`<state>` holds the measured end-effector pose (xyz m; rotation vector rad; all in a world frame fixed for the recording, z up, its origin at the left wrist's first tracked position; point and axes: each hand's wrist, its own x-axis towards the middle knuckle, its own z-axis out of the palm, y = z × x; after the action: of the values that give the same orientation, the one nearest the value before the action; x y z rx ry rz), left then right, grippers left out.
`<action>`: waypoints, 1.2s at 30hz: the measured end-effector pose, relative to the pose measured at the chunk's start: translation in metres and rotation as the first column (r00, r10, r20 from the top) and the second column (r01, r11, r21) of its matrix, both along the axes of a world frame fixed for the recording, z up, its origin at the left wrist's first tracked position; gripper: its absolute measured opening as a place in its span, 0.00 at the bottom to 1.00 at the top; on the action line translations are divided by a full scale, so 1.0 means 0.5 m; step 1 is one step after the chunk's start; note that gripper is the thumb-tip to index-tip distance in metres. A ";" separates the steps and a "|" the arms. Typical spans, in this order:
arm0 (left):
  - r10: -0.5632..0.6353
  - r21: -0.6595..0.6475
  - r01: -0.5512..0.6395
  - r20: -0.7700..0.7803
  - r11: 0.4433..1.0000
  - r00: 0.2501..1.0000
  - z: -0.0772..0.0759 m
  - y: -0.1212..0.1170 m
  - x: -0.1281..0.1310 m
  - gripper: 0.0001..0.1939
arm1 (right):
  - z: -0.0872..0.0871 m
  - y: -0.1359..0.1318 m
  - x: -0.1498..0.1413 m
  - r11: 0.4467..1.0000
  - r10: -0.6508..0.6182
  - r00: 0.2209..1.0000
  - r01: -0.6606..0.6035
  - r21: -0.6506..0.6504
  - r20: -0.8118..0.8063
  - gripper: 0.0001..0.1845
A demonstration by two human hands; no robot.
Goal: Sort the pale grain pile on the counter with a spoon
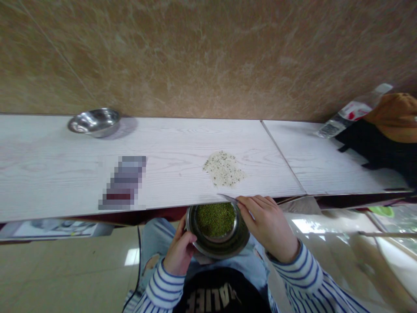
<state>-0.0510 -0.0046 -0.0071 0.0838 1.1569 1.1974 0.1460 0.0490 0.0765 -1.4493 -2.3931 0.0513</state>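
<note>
Metal blade [228,198], seemingly, pointing left from right fingers [245,202]

Two hands [182,252] [267,221], one plastic bottle [353,114]

Metal bowls: one standing bowl [94,123], plus at least one held bowl [215,250], possibly nested. One pale grain pile [224,168], one batch of green beans [215,218], one thin metal utensil [227,198], one pixelated item [125,182].

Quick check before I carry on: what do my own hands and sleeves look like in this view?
Your left hand and right hand are bare, with no gloves. Both the left sleeve and the right sleeve are long, white with narrow blue stripes. The stripes circle the wrist at the cuffs. No cables or markings show on either hand.
</note>
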 end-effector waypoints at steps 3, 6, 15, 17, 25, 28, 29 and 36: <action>0.019 -0.021 -0.020 -0.048 1.000 0.999 -0.008 -0.010 -0.004 0.38 | -0.005 0.008 0.010 0.999 -0.049 0.998 0.050 0.021 -0.027 0.13; 0.004 -0.035 -0.006 -0.063 0.999 0.998 -0.017 -0.018 -0.004 0.37 | -0.008 0.009 0.014 0.997 -0.070 0.997 0.071 0.024 -0.041 0.13; 0.016 -0.080 -0.028 -0.143 0.996 0.990 -0.015 -0.008 -0.006 0.38 | -0.022 0.008 0.032 0.994 -0.095 0.989 0.100 0.044 -0.111 0.12; 0.009 -0.082 -0.020 -0.136 0.996 0.991 -0.013 -0.006 -0.007 0.38 | -0.023 0.008 0.037 0.992 -0.118 0.986 0.122 0.031 -0.114 0.12; 0.026 -0.088 -0.035 -0.096 0.996 0.995 -0.017 -0.003 -0.010 0.37 | -0.021 0.025 0.023 0.987 -0.163 0.983 0.162 -0.023 -0.089 0.11; 0.041 -0.078 -0.049 -0.103 0.996 0.994 -0.020 -0.004 -0.013 0.38 | -0.016 0.036 -0.011 0.989 -0.130 0.984 0.120 -0.083 -0.122 0.11; 0.027 -0.078 -0.036 -0.104 0.996 0.994 -0.021 -0.004 -0.015 0.38 | -0.014 0.039 -0.024 0.989 -0.122 0.984 0.110 -0.096 -0.130 0.11; 0.022 -0.053 -0.026 -0.084 0.998 0.996 -0.015 -0.004 -0.019 0.40 | -0.005 0.064 -0.099 0.984 -0.033 0.999 0.026 -0.177 -0.036 0.10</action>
<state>-0.0607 -0.0068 -0.0145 0.0798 1.2656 1.1924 0.0966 0.0808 0.0743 -1.5454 -2.3868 0.2888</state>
